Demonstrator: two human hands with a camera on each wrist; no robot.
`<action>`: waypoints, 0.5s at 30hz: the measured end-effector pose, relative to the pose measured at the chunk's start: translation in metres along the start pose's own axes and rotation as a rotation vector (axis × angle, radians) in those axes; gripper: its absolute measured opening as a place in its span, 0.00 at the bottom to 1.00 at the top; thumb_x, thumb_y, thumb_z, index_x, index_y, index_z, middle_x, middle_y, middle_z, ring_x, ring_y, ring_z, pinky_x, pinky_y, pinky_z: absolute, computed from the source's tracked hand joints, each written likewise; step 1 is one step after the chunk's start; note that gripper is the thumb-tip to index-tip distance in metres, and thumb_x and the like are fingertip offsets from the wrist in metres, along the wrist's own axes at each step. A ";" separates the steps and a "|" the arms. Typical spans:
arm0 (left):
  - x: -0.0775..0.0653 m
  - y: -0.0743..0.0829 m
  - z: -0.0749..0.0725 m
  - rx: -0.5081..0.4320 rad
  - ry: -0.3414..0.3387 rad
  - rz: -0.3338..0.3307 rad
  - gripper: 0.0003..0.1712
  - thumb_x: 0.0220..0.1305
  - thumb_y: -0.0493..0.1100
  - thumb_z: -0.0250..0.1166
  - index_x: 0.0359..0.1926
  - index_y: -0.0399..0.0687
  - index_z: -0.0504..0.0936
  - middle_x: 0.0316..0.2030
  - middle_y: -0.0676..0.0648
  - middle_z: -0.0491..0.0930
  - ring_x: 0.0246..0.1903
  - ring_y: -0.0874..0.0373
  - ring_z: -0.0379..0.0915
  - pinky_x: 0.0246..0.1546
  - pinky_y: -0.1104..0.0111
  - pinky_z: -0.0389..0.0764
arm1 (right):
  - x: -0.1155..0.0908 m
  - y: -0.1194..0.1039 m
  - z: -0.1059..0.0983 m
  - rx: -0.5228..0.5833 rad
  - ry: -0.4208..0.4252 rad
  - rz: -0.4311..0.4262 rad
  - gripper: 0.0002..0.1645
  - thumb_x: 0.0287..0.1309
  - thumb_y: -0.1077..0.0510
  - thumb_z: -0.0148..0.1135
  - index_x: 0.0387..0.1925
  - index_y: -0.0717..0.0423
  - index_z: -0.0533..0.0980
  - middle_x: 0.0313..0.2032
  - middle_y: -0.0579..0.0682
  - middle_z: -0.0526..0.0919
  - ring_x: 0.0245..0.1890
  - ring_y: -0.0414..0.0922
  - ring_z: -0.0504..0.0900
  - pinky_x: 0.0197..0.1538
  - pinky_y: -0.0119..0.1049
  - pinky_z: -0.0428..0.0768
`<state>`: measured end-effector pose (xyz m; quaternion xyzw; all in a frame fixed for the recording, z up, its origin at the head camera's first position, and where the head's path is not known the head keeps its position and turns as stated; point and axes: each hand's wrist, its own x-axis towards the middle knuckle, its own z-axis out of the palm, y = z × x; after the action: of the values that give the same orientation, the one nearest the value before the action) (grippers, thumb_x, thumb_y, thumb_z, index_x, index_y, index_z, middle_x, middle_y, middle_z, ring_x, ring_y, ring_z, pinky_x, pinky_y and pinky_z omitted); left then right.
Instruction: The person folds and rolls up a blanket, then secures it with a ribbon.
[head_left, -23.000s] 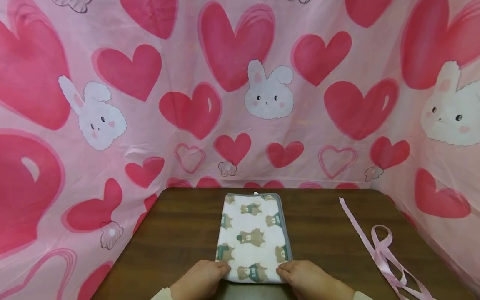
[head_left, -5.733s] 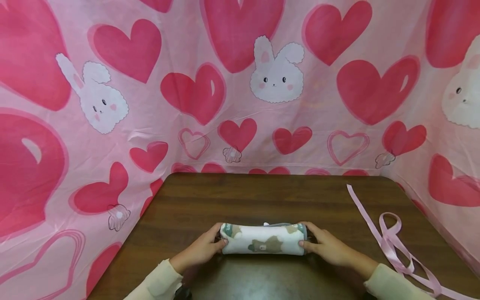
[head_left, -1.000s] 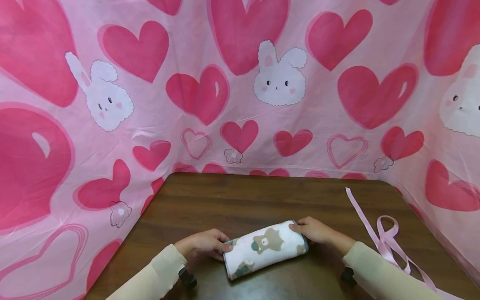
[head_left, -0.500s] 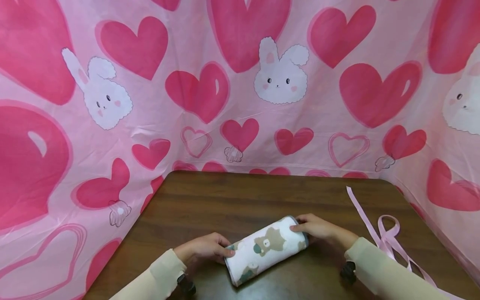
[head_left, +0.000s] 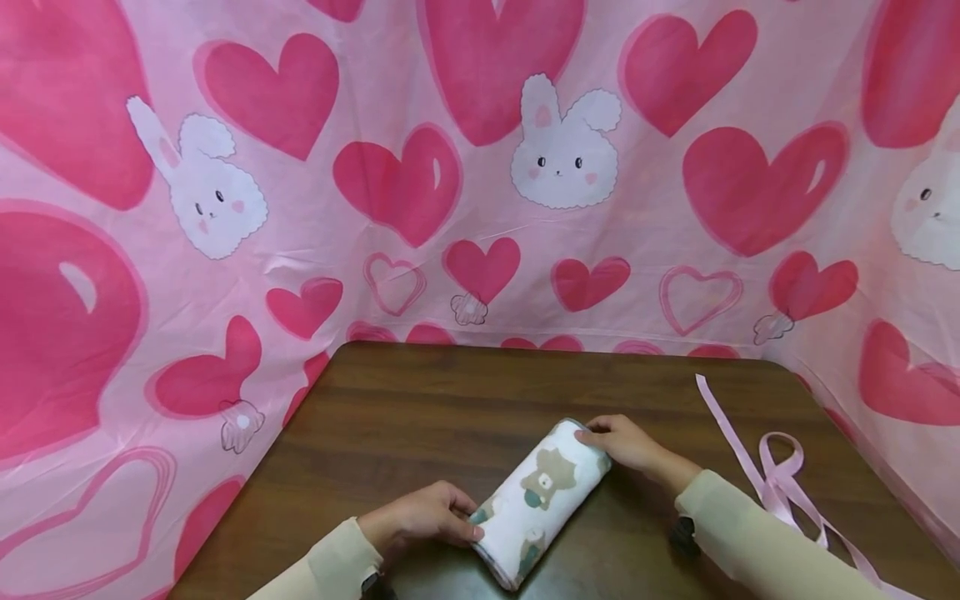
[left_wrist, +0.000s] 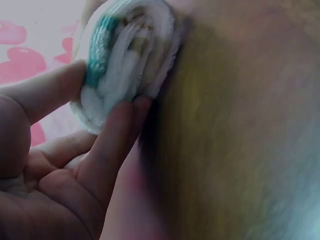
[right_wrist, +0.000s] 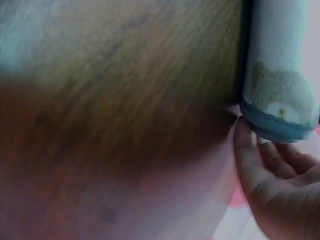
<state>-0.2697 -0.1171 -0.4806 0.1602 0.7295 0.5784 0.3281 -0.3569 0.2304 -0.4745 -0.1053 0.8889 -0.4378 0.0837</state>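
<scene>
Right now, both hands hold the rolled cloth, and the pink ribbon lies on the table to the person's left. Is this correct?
Not quite: the pink ribbon lies on the table to the person's right, as the head view shows. The left hand and right hand do hold the rolled cloth.

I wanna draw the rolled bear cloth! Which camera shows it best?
The head view: the rolled cloth shows end to end. Left wrist shows mainly its coiled end; right wrist, its other end and some side.

A rolled, bear-print white cloth [head_left: 542,504] slants across the table [head_left: 420,400].
</scene>
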 end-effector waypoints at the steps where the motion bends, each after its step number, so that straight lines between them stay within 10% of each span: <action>1: 0.000 0.000 0.003 0.004 0.015 0.002 0.09 0.58 0.32 0.69 0.40 0.32 0.85 0.30 0.45 0.84 0.28 0.61 0.78 0.33 0.70 0.80 | -0.001 -0.001 -0.001 -0.010 -0.006 0.013 0.27 0.60 0.44 0.65 0.46 0.65 0.80 0.40 0.53 0.82 0.39 0.47 0.76 0.40 0.40 0.77; 15: 0.000 -0.006 0.024 -0.051 0.123 0.026 0.07 0.53 0.31 0.72 0.32 0.33 0.82 0.24 0.49 0.81 0.25 0.63 0.75 0.27 0.73 0.76 | 0.003 -0.008 -0.007 0.092 -0.103 0.080 0.22 0.62 0.46 0.65 0.42 0.63 0.82 0.34 0.52 0.81 0.31 0.46 0.77 0.31 0.45 0.82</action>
<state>-0.2532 -0.1009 -0.4893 0.1252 0.7312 0.6097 0.2791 -0.3608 0.2302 -0.4644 -0.0880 0.8660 -0.4684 0.1515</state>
